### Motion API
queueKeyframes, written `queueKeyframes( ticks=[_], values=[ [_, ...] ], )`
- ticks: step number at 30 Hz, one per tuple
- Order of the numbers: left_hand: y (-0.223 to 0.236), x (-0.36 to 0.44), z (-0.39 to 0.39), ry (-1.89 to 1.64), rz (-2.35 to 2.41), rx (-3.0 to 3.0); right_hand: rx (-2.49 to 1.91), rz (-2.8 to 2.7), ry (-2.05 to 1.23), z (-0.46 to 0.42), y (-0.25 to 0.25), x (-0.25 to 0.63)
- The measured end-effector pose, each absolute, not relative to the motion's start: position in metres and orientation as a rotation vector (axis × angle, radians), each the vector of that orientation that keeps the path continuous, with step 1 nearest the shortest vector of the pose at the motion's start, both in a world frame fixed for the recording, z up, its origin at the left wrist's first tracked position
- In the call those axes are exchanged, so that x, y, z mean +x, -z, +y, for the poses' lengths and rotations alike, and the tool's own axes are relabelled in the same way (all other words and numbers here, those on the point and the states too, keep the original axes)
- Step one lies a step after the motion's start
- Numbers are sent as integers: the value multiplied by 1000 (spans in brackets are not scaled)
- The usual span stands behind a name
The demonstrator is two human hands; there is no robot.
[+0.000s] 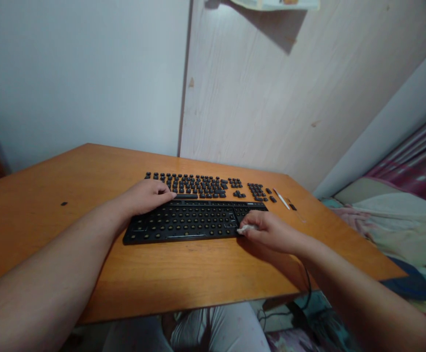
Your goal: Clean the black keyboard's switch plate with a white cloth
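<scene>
A black keyboard (183,222) with its keycaps off lies on the wooden desk, its bare switch posts showing. My left hand (147,196) is closed over the far left part of the keyboard, thumb stretched to the right; some of its fingers are hidden. Pinched between the fingers of my right hand (262,227) is a crumpled white tissue (245,229), which touches the keyboard near its right end. Behind the keyboard, the loose black keycaps (198,186) are laid out in keyboard order, with the spacebar (186,196) at the front.
To the right of the keycaps lie a white stick-like tool (282,199) and a small dark-ended tool (292,206). One small black piece (64,204) sits on the left of the desk (154,283). A cable (309,288) hangs over the front edge. A bed (392,220) stands at right.
</scene>
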State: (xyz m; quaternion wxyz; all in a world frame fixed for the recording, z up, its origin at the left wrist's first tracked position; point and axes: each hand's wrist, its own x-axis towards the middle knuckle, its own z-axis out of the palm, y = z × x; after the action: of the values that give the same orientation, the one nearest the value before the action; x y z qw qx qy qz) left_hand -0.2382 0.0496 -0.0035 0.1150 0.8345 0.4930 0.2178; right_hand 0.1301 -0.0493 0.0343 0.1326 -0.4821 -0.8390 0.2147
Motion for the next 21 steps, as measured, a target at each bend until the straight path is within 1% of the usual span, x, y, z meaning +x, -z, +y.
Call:
queueKeyframes(
  ticks=[3, 4, 6, 13, 21],
  values=[
    [-2, -232, 44, -671, 1459, 2508, -1429, -2020, -1090, -50, -34, 122],
    [-4, -228, 40, -706, 1459, 2530, -1413, -1904, -1205, -50, -35, 117],
    [-11, -219, 31, -799, 1431, 2564, -1363, -1755, -1331, -48, -35, 108],
    [-24, -188, 0, -843, 1178, 2466, -1188, -1564, -1413, -33, -30, 71],
    [-22, -180, -4, -734, 1037, 1955, -1038, -1715, -1349, -29, -28, 29]
  ],
)
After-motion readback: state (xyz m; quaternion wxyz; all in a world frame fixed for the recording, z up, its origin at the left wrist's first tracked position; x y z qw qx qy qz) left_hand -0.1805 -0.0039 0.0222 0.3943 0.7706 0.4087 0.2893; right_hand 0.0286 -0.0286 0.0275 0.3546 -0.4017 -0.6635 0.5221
